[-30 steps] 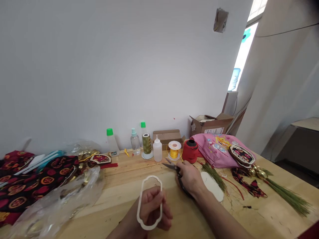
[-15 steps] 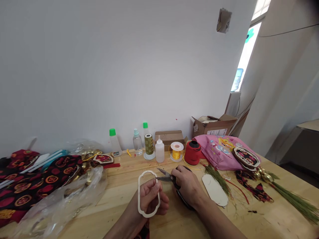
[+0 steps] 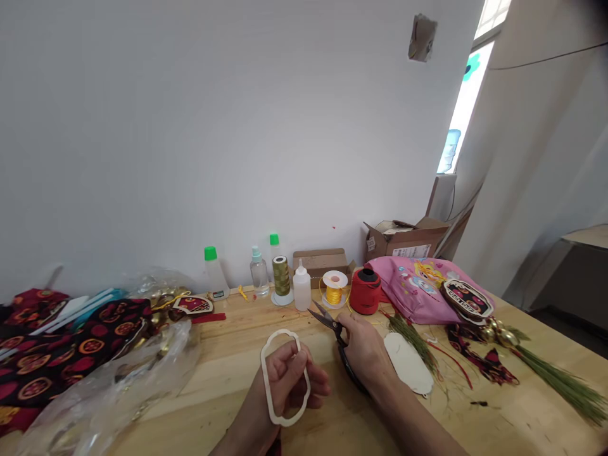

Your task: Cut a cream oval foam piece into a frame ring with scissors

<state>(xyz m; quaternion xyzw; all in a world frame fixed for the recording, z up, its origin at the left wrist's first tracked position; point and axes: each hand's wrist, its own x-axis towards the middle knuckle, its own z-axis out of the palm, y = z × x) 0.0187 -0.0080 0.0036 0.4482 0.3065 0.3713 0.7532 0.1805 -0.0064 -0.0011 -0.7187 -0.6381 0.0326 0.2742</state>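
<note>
My left hand point(image 3: 287, 378) pinches the edge of a pale, scallop-edged wooden frame point(image 3: 266, 373), held upright above the table. The fingers reach through and around its right side. My right hand point(image 3: 365, 348) grips a pair of black-handled scissors point(image 3: 327, 318), whose blades stand slightly apart and point up and left. The blades and the frame are apart. A pale panel with a similar outline point(image 3: 407, 362) lies on the table just right of my right wrist. Part of a dark red patterned cloth point(image 3: 274, 448) shows under my left wrist.
Along the wall stand a white squeeze bottle point(image 3: 302, 290), a green thread spool point(image 3: 281, 277), a yellow cord spool point(image 3: 334, 292) and a red thread cone point(image 3: 365, 292). Patterned fabric point(image 3: 114, 329) and clear plastic point(image 3: 156, 373) lie left. A pink bag point(image 3: 408, 294) and green tassels point(image 3: 565, 383) lie right.
The scissors have moved away from the frame, up and to the right, with the blades now clear of my left fingers. The frame has tilted slightly in my left hand.
</note>
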